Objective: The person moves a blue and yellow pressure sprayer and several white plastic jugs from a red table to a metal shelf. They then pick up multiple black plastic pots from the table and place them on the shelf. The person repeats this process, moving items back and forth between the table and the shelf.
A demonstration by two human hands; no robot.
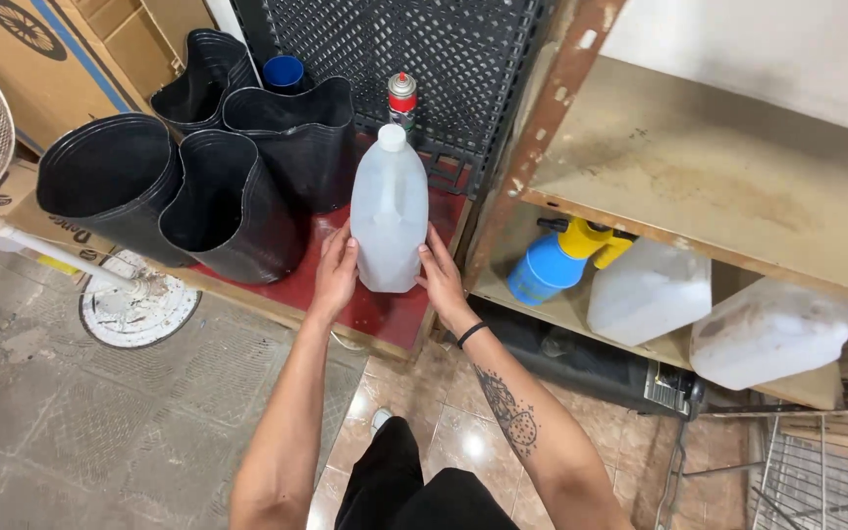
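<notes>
i have the translucent plastic jug between both palms, my left hand flat on its side at nine o'clock and my right hand pressing in from three o'clock, fingers spread and wrapped low around the base. neither hand closes into a fist; they clamp the jug from two sides. it stands upright on the red board, its white cap pointing to twelve o'clock.

i judge the walls to be thin and a bit springy, so a hard squeeze would dent them. the plastic looks smooth and could slide against my palms. i cannot tell whether there is liquid inside, so the weight is a guess; it looks light. the firmest hold seems to be low on the body where i have it, or at the moulded handle under the neck.

at ten o'clock, close by, sit four floppy black plastic pots, their rims bent out of round. a blue cup stands behind them at eleven. a spray can with a red top stands just behind the jug at twelve, near enough to be knocked. the black lattice crate rises behind that. at three o'clock a rusty shelf post stands near my right wrist, and under the shelf lie a blue and yellow sprayer and two cloudy canisters.
</notes>
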